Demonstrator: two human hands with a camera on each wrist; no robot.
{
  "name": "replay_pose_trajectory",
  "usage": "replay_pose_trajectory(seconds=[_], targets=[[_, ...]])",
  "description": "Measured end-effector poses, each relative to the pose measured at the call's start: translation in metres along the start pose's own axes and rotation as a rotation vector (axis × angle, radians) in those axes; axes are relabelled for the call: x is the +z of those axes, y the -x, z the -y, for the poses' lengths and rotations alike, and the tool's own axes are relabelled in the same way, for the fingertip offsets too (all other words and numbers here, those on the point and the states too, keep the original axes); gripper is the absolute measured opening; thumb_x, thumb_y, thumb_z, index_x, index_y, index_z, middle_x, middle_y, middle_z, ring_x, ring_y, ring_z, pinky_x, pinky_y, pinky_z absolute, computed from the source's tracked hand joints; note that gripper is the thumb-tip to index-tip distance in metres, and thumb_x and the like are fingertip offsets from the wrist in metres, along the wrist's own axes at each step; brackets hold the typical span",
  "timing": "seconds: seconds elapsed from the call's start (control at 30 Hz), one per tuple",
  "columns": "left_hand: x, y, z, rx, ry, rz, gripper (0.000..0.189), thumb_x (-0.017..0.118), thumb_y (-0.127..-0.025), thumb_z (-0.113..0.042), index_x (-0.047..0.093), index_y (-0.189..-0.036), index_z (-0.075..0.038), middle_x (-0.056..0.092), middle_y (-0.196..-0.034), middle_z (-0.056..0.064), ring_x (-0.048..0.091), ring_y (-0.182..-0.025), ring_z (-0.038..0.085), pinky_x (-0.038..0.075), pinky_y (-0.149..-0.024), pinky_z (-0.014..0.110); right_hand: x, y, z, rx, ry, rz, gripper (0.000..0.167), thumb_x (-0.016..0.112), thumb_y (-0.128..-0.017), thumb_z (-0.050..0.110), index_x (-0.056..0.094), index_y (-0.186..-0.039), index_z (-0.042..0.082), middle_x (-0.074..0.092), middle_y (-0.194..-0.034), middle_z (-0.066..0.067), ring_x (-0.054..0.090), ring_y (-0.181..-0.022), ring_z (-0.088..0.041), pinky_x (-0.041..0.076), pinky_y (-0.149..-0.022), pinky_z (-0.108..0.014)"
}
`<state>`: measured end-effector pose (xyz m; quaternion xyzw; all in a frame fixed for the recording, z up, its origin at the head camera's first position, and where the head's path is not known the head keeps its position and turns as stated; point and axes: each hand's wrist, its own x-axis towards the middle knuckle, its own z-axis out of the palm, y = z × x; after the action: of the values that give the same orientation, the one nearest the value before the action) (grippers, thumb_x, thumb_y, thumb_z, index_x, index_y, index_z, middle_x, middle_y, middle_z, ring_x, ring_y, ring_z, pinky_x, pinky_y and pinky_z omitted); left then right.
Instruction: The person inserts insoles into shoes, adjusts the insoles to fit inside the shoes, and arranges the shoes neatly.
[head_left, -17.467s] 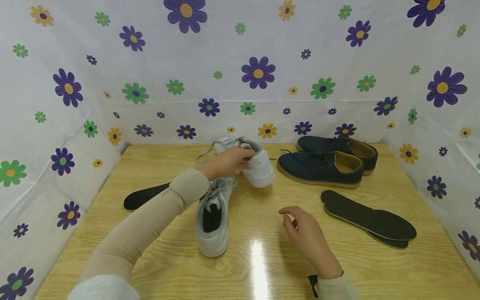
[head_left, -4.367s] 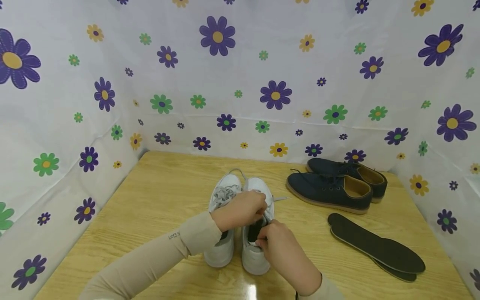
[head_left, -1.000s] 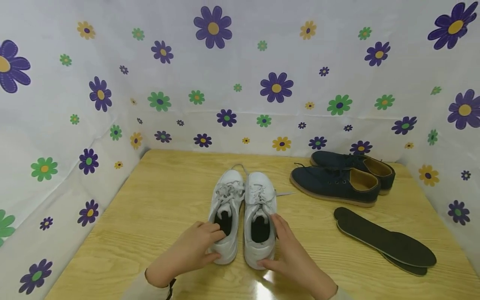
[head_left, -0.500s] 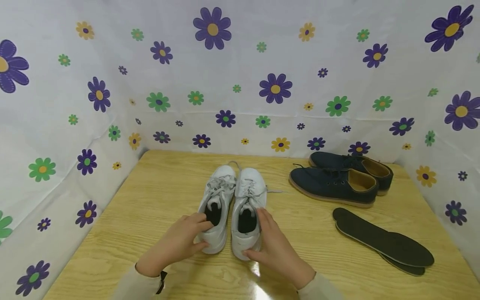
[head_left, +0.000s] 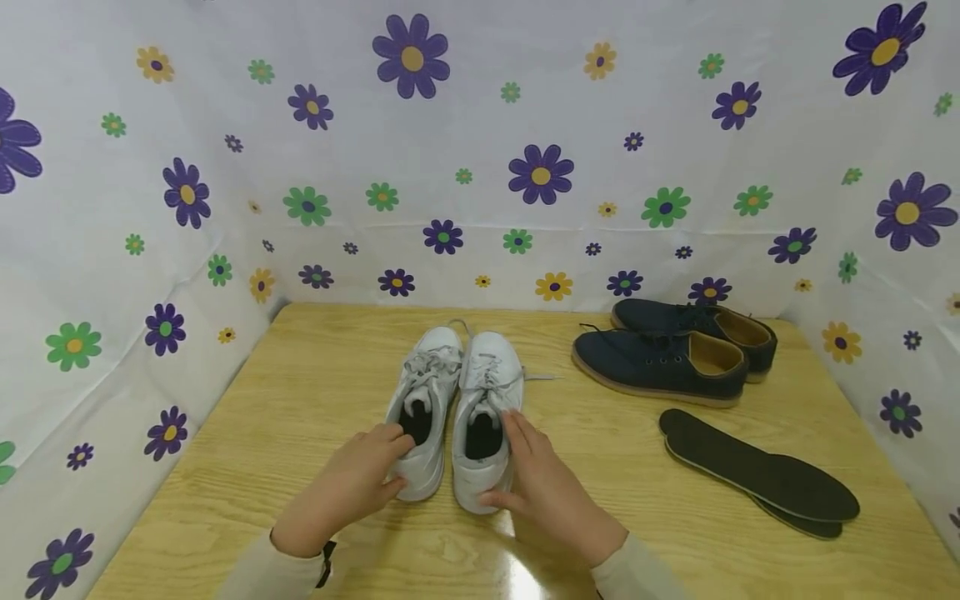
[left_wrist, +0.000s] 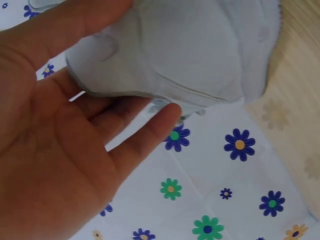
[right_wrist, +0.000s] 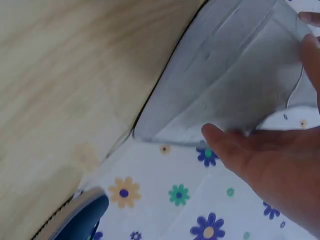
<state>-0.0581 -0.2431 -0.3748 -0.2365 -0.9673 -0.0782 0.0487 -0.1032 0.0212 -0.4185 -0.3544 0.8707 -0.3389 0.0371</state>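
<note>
Two white sneakers stand side by side on the table, toes pointing away, with black insides showing. My left hand (head_left: 348,479) holds the left sneaker (head_left: 431,358) at its heel end, fingers over the outer collar and thumb at the back. In the left wrist view several fingers reach past the collar edge of the pale upper (left_wrist: 195,50). My right hand (head_left: 551,487) holds the right sneaker (head_left: 491,354), its fingers along the outer side and its thumb against the heel. In the right wrist view fingertips lie on the grey-white side (right_wrist: 215,85).
A pair of navy lace-up shoes (head_left: 645,367) stands at the back right. Nearer, two dark insoles (head_left: 750,462) overlap on the wooden table (head_left: 300,400). A loose lace (head_left: 543,377) trails from the right sneaker. Flower-print cloth (head_left: 465,125) encloses the back and sides.
The dark insole once lying at the left has left the tabletop. The sneakers, formerly apart, came together; both hands left the right sneaker's opening for the heels, and the pair shifted left.
</note>
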Motion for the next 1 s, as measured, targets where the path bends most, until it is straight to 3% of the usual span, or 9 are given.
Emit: replay_pose_trajectory(seconds=[0.1,0.2,0.37,0.43,0.53,0.6,0.7,1.0], targets=[[-0.002,-0.001,-0.006,-0.012,-0.026,-0.014,0.037,0.084,-0.072,-0.014,0.063,-0.100,-0.004,0.056,-0.090,0.003,0.056,-0.081,0.020,0.048,-0.067,0.038,-0.018,0.007,-0.013,-0.012,0.006,0.017,0.088,0.073,-0.081,0.039,0.031,-0.147,-0.002,0.035,-0.148,-0.022,0.034,-0.135,-0.039,0.035,-0.105,-0.051],[-0.006,-0.002,-0.013,-0.009,-0.034,-0.099,0.037,0.084,-0.072,-0.013,0.064,-0.101,-0.004,0.056,-0.092,0.003,0.056,-0.082,0.020,0.048,-0.069,0.036,-0.047,0.015,-0.030,0.007,0.035,-0.057,0.073,0.072,-0.084,0.035,0.042,-0.141,0.001,0.044,-0.142,-0.019,0.041,-0.131,-0.037,0.040,-0.101,-0.051],[-0.011,-0.010,-0.025,0.075,0.007,-0.243,0.038,0.085,-0.070,-0.008,0.064,-0.101,-0.005,0.057,-0.093,0.002,0.057,-0.083,0.018,0.049,-0.072,0.034,-0.110,0.020,-0.077,0.053,0.303,-0.256,0.049,0.072,-0.087,0.015,0.053,-0.127,-0.006,0.052,-0.126,-0.026,0.048,-0.119,-0.043,0.042,-0.095,-0.055],[-0.012,-0.014,-0.029,0.126,0.027,-0.278,0.037,0.085,-0.069,-0.006,0.064,-0.100,-0.004,0.058,-0.092,0.003,0.058,-0.084,0.018,0.050,-0.072,0.033,-0.133,0.023,-0.100,0.109,0.421,-0.286,0.045,0.072,-0.085,0.006,0.054,-0.122,-0.011,0.052,-0.121,-0.030,0.047,-0.115,-0.047,0.042,-0.093,-0.058],[-0.011,-0.016,-0.033,0.175,0.037,-0.307,0.035,0.084,-0.069,-0.005,0.064,-0.098,-0.004,0.058,-0.091,0.002,0.057,-0.083,0.017,0.050,-0.072,0.031,-0.156,0.029,-0.131,0.215,0.528,-0.240,0.041,0.072,-0.082,-0.001,0.054,-0.116,-0.016,0.053,-0.114,-0.034,0.048,-0.109,-0.051,0.043,-0.088,-0.059],[-0.010,-0.016,-0.034,0.189,0.041,-0.321,0.035,0.084,-0.069,-0.004,0.065,-0.098,-0.004,0.058,-0.090,0.002,0.056,-0.081,0.017,0.050,-0.071,0.031,-0.163,0.034,-0.147,0.279,0.538,-0.168,0.039,0.071,-0.081,-0.003,0.056,-0.114,-0.015,0.055,-0.111,-0.033,0.048,-0.107,-0.051,0.043,-0.085,-0.060],[-0.010,-0.015,-0.034,0.193,0.039,-0.335,0.035,0.084,-0.068,-0.005,0.066,-0.098,-0.004,0.058,-0.089,0.001,0.055,-0.080,0.016,0.049,-0.070,0.031,-0.167,0.038,-0.163,0.307,0.529,-0.112,0.031,0.069,-0.082,-0.004,0.060,-0.110,-0.013,0.058,-0.107,-0.029,0.050,-0.103,-0.051,0.043,-0.084,-0.061],[-0.008,-0.017,-0.033,0.213,0.034,-0.355,0.036,0.085,-0.068,-0.006,0.066,-0.098,-0.006,0.058,-0.089,0.000,0.055,-0.080,0.015,0.049,-0.071,0.030,-0.166,0.035,-0.175,0.306,0.595,-0.142,0.019,0.068,-0.083,-0.004,0.064,-0.101,-0.006,0.062,-0.096,-0.021,0.055,-0.100,-0.044,0.032,-0.096,-0.065]])
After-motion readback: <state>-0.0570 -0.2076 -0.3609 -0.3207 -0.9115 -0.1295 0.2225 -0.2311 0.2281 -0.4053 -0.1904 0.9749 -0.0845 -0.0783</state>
